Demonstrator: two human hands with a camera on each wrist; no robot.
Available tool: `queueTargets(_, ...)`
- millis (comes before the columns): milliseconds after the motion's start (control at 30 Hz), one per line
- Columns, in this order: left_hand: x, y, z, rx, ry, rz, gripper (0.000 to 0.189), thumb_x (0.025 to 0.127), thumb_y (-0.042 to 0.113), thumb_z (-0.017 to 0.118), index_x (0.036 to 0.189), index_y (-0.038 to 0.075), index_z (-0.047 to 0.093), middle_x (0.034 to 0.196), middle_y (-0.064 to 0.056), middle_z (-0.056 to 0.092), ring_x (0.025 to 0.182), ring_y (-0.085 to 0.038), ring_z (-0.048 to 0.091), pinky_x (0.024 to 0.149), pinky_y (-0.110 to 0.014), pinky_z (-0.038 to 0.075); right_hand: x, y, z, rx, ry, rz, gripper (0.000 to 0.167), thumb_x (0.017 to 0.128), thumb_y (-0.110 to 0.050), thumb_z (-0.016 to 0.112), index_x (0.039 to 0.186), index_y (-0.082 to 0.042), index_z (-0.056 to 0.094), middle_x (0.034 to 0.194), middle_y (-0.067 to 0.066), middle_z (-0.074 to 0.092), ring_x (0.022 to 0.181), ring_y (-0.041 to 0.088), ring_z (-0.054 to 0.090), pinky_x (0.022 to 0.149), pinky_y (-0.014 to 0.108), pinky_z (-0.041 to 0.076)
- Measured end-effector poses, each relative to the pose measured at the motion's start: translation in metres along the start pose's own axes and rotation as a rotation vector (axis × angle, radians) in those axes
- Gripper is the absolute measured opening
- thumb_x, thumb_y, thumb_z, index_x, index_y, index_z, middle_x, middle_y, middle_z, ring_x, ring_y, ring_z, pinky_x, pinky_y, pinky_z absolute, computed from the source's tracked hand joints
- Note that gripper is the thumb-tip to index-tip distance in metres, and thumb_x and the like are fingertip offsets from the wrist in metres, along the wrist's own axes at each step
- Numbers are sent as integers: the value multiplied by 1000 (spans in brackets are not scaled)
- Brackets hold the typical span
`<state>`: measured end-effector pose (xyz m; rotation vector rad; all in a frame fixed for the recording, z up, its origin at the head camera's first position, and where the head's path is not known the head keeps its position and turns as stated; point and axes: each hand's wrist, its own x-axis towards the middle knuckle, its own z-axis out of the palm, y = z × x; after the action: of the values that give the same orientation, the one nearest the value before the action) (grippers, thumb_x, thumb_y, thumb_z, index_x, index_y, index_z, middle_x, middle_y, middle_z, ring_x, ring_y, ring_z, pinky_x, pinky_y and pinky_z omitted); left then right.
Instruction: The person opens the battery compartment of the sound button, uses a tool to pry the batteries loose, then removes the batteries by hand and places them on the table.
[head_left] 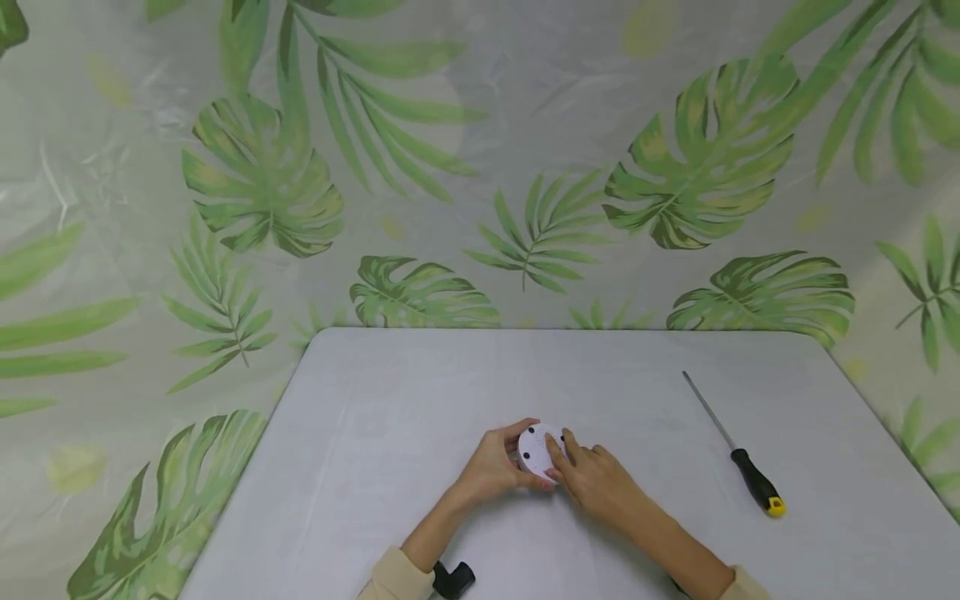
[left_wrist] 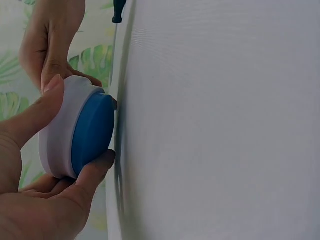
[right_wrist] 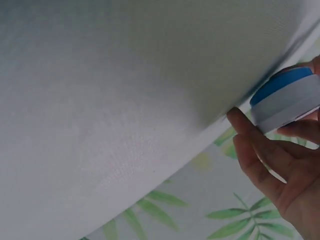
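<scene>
A round white buzzer with a blue dome is held up over the middle of the white table. Its white underside, dotted with small holes and black spots, faces up in the head view, while the dome points down at the tabletop. My left hand grips it round the rim, thumb on the white body and fingers by the dome. On the other side my right hand holds the buzzer too, one finger laid across the underside and another reaching past the rim. The right palm hides part of the underside.
A screwdriver with a black and yellow handle lies on the table at the right. Beside my left sleeve a black object is partly covered. A leaf-patterned sheet hangs behind the table's far edge.
</scene>
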<state>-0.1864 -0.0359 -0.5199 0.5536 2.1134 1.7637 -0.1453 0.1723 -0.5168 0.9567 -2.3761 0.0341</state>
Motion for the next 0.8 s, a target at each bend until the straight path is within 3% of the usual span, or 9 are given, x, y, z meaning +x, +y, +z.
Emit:
queueTargets(200, -1, -1, 0, -10, -25, 1, 88, 70, -3, 93, 148, -3, 52, 148, -17, 60, 135, -30, 58, 95, -19, 57, -3, -3, -2, -36, -68, 9, 55, 113, -39, 37, 130, 3, 67, 115, 26, 73, 76, 23, 76, 60, 30, 59)
queueTargets(433, 0, -4, -2, -10, -20, -24, 88, 70, -5, 92, 148, -4, 51, 145, -19, 61, 130, -29, 62, 93, -20, 58, 0, -5, -2, -33, -60, -31, 51, 113, -34, 40, 126, 7, 67, 114, 29, 73, 82, 25, 78, 62, 30, 61)
queueTargets(667, 3, -6, -4, -31, -29, -24, 88, 72, -3, 92, 149, -5, 50, 149, -19, 58, 132, -28, 61, 96, -20, 58, 1, -4, -3, -52, -98, -13, 47, 112, -31, 44, 125, 8, 68, 117, 27, 74, 87, 25, 79, 64, 31, 62)
queueTargets(800, 4, -6, -4, -19, -27, -19, 87, 72, -3, 92, 148, -5, 51, 149, -19, 58, 132, -28, 61, 95, -20, 58, 1, -3, -4, -35, -67, 3, 43, 111, -27, 46, 120, 7, 71, 116, 21, 76, 86, 24, 79, 67, 32, 62)
